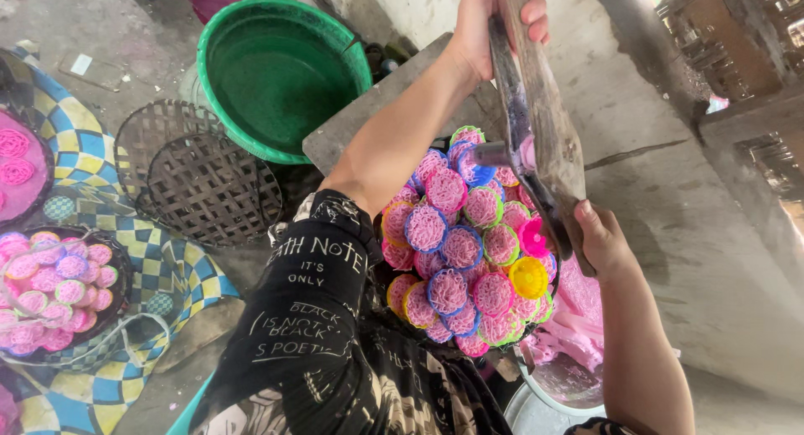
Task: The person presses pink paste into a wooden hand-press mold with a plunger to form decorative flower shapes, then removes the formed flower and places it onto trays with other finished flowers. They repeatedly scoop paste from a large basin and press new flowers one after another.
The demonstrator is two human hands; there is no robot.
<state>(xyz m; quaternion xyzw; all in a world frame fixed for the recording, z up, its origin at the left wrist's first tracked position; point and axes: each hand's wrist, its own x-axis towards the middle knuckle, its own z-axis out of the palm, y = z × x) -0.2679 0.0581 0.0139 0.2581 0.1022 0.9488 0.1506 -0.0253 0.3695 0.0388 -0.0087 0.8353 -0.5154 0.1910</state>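
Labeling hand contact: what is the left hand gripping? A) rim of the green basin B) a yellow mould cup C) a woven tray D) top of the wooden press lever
D: the left hand wraps the upper end of the wooden press lever, well clear of the green basin.

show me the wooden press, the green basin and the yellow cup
wooden press (548, 142), head view, on the middle of its worn wooden plank
green basin (280, 71), head view, on its inner floor
yellow cup (528, 277), head view, on the cup's filled top
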